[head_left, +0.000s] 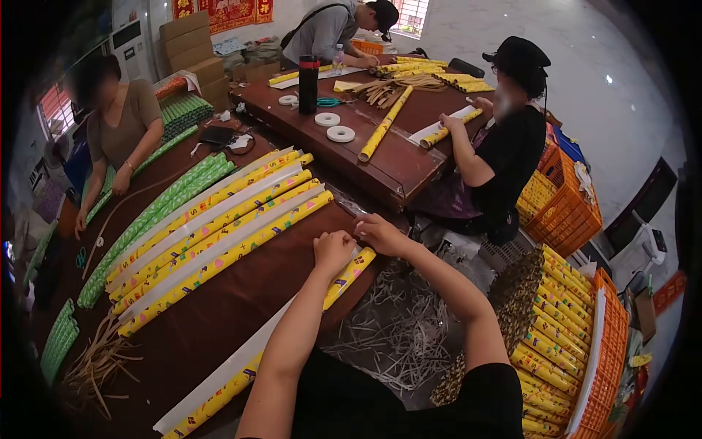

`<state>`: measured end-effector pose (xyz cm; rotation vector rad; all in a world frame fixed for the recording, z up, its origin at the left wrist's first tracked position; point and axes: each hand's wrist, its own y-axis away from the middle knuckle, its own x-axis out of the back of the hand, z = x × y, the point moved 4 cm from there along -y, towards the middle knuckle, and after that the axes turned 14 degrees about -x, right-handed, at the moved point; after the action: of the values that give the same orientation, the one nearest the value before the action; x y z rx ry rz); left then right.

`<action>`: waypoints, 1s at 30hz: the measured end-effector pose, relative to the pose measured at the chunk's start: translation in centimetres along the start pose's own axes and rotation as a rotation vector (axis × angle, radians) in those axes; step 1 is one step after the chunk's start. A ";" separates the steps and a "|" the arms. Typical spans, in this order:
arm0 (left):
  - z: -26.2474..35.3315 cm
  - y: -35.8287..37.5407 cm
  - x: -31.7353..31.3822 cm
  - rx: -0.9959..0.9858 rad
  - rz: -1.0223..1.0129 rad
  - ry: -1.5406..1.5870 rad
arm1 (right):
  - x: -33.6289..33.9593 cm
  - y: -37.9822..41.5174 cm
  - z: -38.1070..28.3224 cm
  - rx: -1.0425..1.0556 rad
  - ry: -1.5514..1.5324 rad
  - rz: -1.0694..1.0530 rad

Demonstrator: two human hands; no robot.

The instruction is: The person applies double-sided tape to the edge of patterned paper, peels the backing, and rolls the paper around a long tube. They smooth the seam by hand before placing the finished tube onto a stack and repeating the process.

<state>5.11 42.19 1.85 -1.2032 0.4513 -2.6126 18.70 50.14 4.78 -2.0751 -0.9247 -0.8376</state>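
A long yellow patterned paper roll (352, 276) with a white paper edge (227, 373) along it lies slantwise on the dark brown table before me. At its far end, my left hand (334, 252) is closed with bent fingers over the white edge. Just beside it, my right hand (382, 233) pinches at the tip of the roll. Whatever is between the fingers of either hand is too small to make out. Farther left, several similar yellow rolls (234, 260) with white edges lie side by side.
Green rolls (146, 219) and brown strips (95, 358) lie to the left. Shredded strips (395, 329) cover the floor below the table edge. An orange crate (610, 351) holds yellow rolls at right. Co-workers surround another table (351, 164) bearing white tape rolls (340, 134) and a black tumbler (308, 84).
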 end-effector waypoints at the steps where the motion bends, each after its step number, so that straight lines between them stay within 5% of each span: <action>1: 0.0 0.1 0.0 -0.002 0.007 0.007 | 0.1 0.0 0.0 0.003 0.005 0.005; 13: -0.1 0.2 0.0 0.004 -0.029 -0.027 | -0.6 -0.9 0.8 -0.069 0.151 0.041; 15: -0.2 0.1 -0.1 0.000 -0.016 -0.023 | -0.6 -1.3 1.7 -0.395 -0.311 -0.020; 18: -0.4 0.1 -0.4 -0.028 0.023 -0.022 | -0.2 -0.8 -0.1 -0.138 -0.070 0.124; 21: -0.3 0.1 -0.2 -0.004 -0.032 -0.030 | 0.2 0.3 0.4 -0.273 0.188 0.284; 29: -0.7 0.1 -0.4 -0.027 -0.011 -0.033 | -0.9 -2.0 1.0 -0.209 -0.037 0.392; 30: -0.7 0.0 -0.4 -0.024 -0.022 -0.033 | -1.3 -2.8 0.8 -0.335 -0.144 0.248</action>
<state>4.84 42.41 1.13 -1.2647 0.4676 -2.6084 15.96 51.71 4.27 -2.5052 -0.6109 -0.7571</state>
